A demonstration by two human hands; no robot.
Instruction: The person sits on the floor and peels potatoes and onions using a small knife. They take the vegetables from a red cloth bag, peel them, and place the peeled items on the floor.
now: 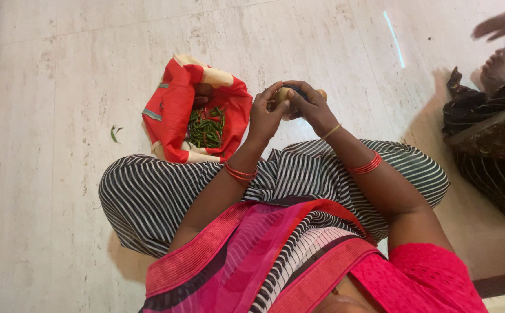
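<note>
I sit cross-legged on a pale stone floor. Both hands meet in front of my knees around a small light-brown rounded object (280,94), maybe a potato. My left hand (265,114) holds it from the left. My right hand (311,106) grips it from the right together with a dark tool (297,91), mostly hidden by my fingers. An open red cloth bag (174,107) lies just left of my hands, with several green chillies (206,127) inside.
A single green chilli (114,134) lies on the floor left of the bag. At the right edge another person sits, with a hand (504,24), a foot (496,68) and dark patterned clothing (490,145) showing. A faint light streak (395,39) marks the floor.
</note>
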